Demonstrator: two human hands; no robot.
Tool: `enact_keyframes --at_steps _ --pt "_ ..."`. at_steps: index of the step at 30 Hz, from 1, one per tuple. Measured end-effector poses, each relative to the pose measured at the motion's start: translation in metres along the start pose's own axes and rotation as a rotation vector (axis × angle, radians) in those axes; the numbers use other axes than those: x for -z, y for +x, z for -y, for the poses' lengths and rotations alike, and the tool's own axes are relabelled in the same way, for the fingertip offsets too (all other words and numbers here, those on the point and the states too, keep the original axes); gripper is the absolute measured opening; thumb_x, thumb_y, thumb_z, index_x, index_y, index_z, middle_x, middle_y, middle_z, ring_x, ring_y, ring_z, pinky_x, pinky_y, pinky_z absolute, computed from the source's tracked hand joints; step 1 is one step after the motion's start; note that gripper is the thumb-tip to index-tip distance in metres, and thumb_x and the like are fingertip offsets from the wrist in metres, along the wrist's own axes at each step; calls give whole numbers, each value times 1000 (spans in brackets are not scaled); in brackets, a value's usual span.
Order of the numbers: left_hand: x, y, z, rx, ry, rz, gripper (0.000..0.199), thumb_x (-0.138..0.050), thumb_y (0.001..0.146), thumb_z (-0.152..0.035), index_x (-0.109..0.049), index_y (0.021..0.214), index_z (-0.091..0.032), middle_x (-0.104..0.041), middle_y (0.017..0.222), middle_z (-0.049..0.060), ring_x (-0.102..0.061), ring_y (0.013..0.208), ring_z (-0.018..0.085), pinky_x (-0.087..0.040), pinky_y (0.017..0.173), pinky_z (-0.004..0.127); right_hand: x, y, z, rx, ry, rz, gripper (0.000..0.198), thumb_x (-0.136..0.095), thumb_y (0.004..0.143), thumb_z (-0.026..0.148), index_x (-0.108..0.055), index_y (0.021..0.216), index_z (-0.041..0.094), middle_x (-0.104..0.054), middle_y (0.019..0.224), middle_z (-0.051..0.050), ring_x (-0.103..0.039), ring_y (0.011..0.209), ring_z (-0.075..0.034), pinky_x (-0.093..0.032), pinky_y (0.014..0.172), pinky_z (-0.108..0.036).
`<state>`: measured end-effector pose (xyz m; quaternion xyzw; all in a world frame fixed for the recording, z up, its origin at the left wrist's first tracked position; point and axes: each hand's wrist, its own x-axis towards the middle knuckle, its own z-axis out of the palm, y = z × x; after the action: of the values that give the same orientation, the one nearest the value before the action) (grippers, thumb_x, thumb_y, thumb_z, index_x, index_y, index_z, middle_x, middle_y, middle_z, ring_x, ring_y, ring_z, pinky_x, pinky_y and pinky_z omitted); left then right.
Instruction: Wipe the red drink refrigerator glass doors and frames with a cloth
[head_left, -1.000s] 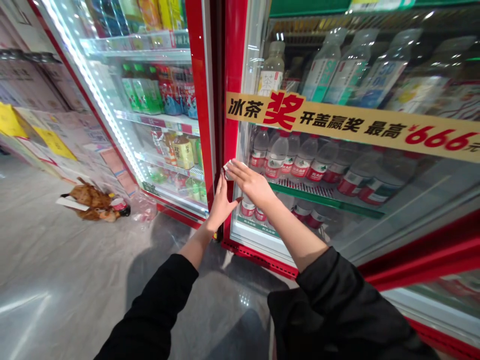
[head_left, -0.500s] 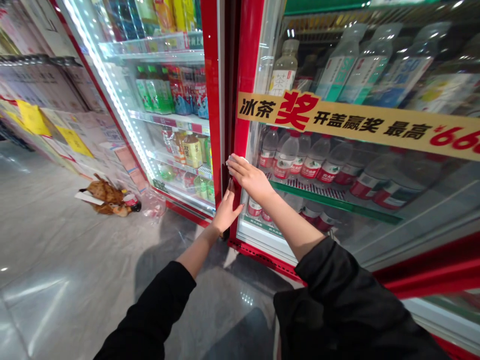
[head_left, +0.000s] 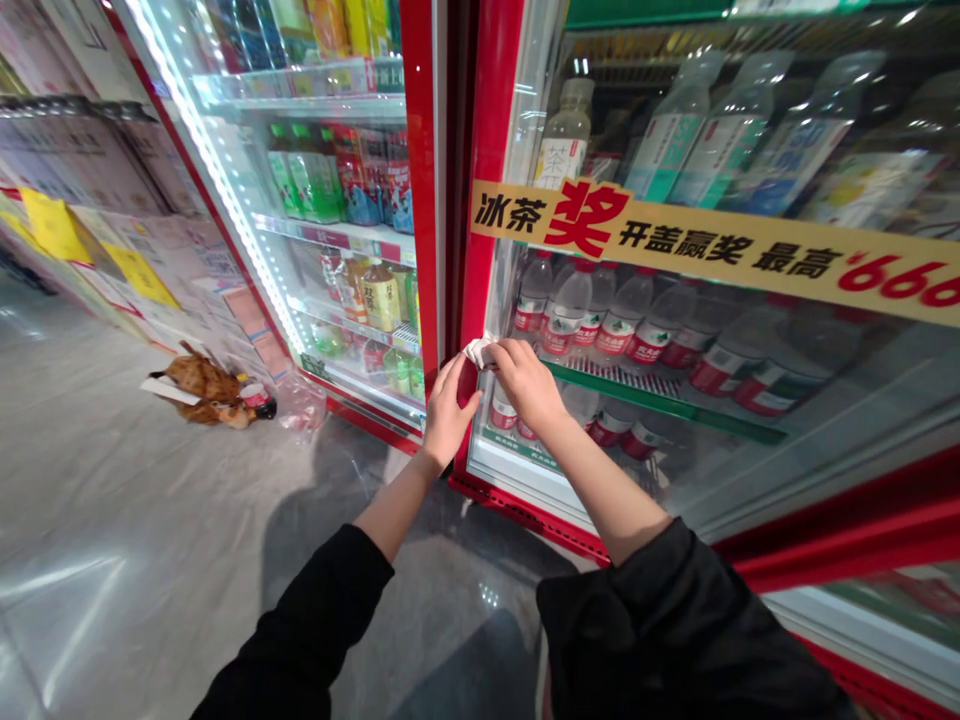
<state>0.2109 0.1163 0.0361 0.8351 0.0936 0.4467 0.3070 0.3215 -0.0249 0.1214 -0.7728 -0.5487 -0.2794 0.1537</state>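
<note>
My right hand (head_left: 527,383) presses a crumpled white tissue (head_left: 477,350) to the red door frame (head_left: 491,130) of the right drinks fridge, its fingers bent over it. Just below and to the left, my left hand (head_left: 448,418) rests along the side edge of the same frame, fingers stretched upward and thumb apart. It holds nothing I can see. Behind the glass stand several water bottles (head_left: 561,318) with red labels. A yellow sign strip (head_left: 675,240) with Chinese lettering runs across the glass above my hands.
A second lit fridge with a red frame (head_left: 421,200) stands close on the left, a narrow dark gap between them. On the grey tiled floor (head_left: 187,520) lie a brown plush-looking thing (head_left: 199,385) and clear plastic wrap (head_left: 304,412). Stacked cartons (head_left: 217,260) line the left.
My right hand has slid down the frame, and the tissue shows more between its fingers. My left hand has shifted only slightly. The view has moved a little.
</note>
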Motion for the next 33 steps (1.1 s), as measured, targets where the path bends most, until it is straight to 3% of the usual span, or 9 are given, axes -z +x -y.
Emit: enact_keyframes --at_steps 4,9,13,15,19,23,28,30,33 --pt "-2 13 -23 -120 45 -38 76 -60 100 -11 -37 171 -28 -48 173 11 -45 163 25 -39 138 44 -3 0 10 -79 0 -66 29 -54 110 22 -75 129 20 -78 122 -16 -65 107 -31 -61 92 -42" --pt "-11 25 -19 -150 98 -134 41 -56 104 -14 -67 142 -25 -70 146 11 -65 143 25 -53 127 47 -13 -8 20 -183 116 -96 38 -49 108 15 -74 136 17 -79 126 -15 -69 111 -31 -64 98 -42" --pt "-12 34 -7 -121 109 -247 17 -64 103 -17 -73 117 -21 -76 126 10 -73 125 24 -60 115 46 0 -38 4 -33 102 -65 51 -46 104 8 -65 151 17 -71 151 -15 -66 135 -30 -60 113 -46" --pt "-14 37 0 -55 108 -354 11 -69 99 -15 -72 108 -21 -75 120 10 -73 120 24 -61 112 44 15 -62 -10 66 9 5 49 -50 105 9 -65 151 16 -66 159 -15 -62 146 -31 -60 114 -47" --pt "-29 33 11 167 22 -529 18 -73 91 -9 -69 105 -20 -74 114 9 -73 112 22 -62 103 39 46 -111 -28 74 -111 32 47 -53 105 11 -65 151 12 -60 165 -16 -53 157 -31 -56 120 -47" --pt "-47 15 5 350 -120 -535 31 -70 92 -7 -68 119 -22 -76 116 8 -76 104 20 -63 95 34 59 -135 -34 23 -123 1 51 -52 106 12 -61 156 13 -54 170 -15 -47 162 -30 -52 125 -48" --pt "-52 16 -15 178 -105 -426 30 -71 94 -9 -72 120 -24 -72 119 8 -74 111 21 -61 103 36 54 -142 -43 5 -128 7 63 -50 106 11 -45 169 15 -45 176 -12 -37 167 -28 -44 132 -50" --pt "-51 26 -17 150 -103 -454 24 -71 94 -11 -71 115 -23 -69 118 7 -73 109 20 -61 101 34 51 -146 -47 -6 -135 28 65 -49 106 11 -42 170 14 -43 177 -12 -37 167 -28 -42 133 -51" --pt "-54 33 -14 223 -113 -549 21 -68 95 -9 -68 110 -23 -64 116 6 -71 103 16 -61 95 30 49 -156 -50 -35 -135 55 69 -47 107 11 -35 174 15 -40 179 -10 -36 168 -28 -40 135 -51"
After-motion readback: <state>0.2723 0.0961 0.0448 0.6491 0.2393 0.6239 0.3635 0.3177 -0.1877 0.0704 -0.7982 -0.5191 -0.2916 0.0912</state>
